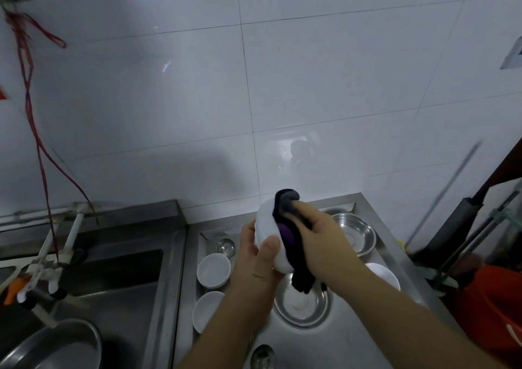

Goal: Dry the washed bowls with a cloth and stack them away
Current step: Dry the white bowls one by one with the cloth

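Observation:
My left hand (255, 251) grips a white bowl (267, 226) held on its side above the steel counter, thumb across its rim. My right hand (316, 238) holds a dark cloth (288, 207) with a purple patch and presses it into the bowl; the cloth's tail hangs down below. Two white bowls (213, 270) (204, 313) stand upright on the counter to the left of my hands. Another white bowl (385, 275) shows behind my right forearm.
A steel dish (300, 305) lies under my hands and a second steel dish (357, 234) sits further back right. A sink (113, 272) with taps and a metal pot (53, 346) is at left. An orange bucket (491, 309) stands at right. White tiled wall behind.

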Demonstrator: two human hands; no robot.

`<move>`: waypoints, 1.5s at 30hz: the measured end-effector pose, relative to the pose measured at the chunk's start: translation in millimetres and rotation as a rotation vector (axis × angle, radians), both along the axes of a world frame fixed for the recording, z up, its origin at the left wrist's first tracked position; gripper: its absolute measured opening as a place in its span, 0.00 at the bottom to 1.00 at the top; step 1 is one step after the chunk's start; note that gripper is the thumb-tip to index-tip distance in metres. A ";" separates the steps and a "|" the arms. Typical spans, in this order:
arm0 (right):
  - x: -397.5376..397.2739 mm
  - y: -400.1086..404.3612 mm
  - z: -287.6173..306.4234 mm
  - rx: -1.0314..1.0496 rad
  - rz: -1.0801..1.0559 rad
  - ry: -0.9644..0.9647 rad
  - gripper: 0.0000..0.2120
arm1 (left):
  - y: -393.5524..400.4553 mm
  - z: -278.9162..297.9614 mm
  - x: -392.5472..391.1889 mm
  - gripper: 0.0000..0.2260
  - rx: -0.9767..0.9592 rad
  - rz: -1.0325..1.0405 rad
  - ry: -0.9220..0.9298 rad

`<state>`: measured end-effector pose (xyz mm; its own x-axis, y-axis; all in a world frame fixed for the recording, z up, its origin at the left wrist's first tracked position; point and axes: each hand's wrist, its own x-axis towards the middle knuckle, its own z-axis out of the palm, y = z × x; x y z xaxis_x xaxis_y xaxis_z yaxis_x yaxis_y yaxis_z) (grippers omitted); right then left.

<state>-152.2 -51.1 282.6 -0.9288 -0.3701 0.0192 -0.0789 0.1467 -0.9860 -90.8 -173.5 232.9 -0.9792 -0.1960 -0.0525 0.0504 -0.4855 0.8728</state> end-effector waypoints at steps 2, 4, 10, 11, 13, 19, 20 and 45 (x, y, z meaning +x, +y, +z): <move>-5.5 4.5 2.1 0.312 0.105 0.224 0.10 | -1.7 1.6 -1.7 0.43 -0.021 0.021 -0.013; -11.3 7.6 7.2 0.464 0.192 0.250 0.09 | -3.6 0.8 -2.0 0.44 -0.042 0.040 -0.025; -14.4 8.8 35.6 0.360 0.346 -0.166 0.13 | -8.8 0.5 -2.9 0.41 -0.253 0.027 -0.027; -13.1 11.5 37.3 0.253 0.352 -0.281 0.14 | -9.3 0.9 -2.8 0.39 -0.253 0.015 -0.023; -11.2 15.8 34.4 0.057 0.316 -0.462 0.19 | -9.7 1.2 -2.0 0.35 -0.203 -0.009 0.000; -6.7 12.1 7.5 -0.541 0.119 -0.701 0.14 | -1.7 3.0 -6.5 0.38 -0.046 -0.053 0.003; -7.6 9.6 6.6 -0.554 0.104 -0.650 0.13 | -0.3 3.1 -8.6 0.38 -0.045 -0.048 -0.001; -12.5 35.8 -23.3 -0.535 0.105 -0.820 0.29 | -36.6 0.8 -16.6 0.43 -0.923 -0.221 0.033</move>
<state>-164.7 -15.3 259.4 -0.6922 -0.5815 -0.4275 0.6721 -0.3037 -0.6753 -107.3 -210.2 233.7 -0.9973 0.0438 0.0584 0.0709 0.3935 0.9166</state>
